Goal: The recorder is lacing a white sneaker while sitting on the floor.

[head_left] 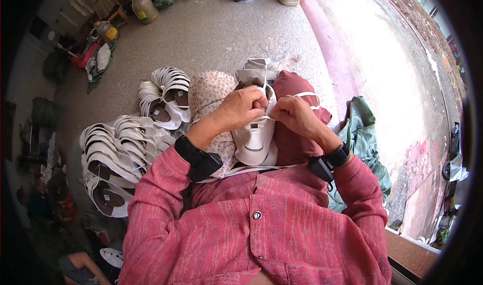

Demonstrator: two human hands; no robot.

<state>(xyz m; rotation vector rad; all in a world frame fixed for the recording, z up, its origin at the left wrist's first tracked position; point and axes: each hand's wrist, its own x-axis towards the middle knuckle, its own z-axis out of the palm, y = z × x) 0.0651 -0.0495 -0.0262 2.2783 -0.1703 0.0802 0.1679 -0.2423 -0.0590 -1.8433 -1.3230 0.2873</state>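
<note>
A white shoe upper [254, 143] lies between my knees with its toe toward me. My left hand [240, 107] is closed over its lacing opening, with fingertips pinched on a white shoelace [265, 76] that rises above the hand. Just right of it, my right hand [296, 115] is also pinched shut near the eyelets. From this hand a loop of shoelace [317, 102] curves out over my maroon-covered right leg [298, 144]. A short stretch of lace crosses the upper between both hands. The fingers partly hide the eyelets.
Stacks of white shoe uppers [108, 149] lie at my left, with another bundle [163, 91] farther off. Beside my right leg is green sheeting [359, 134]. Jugs [144, 8] and bags stand at the back. Part of another person [83, 265] shows at the lower left.
</note>
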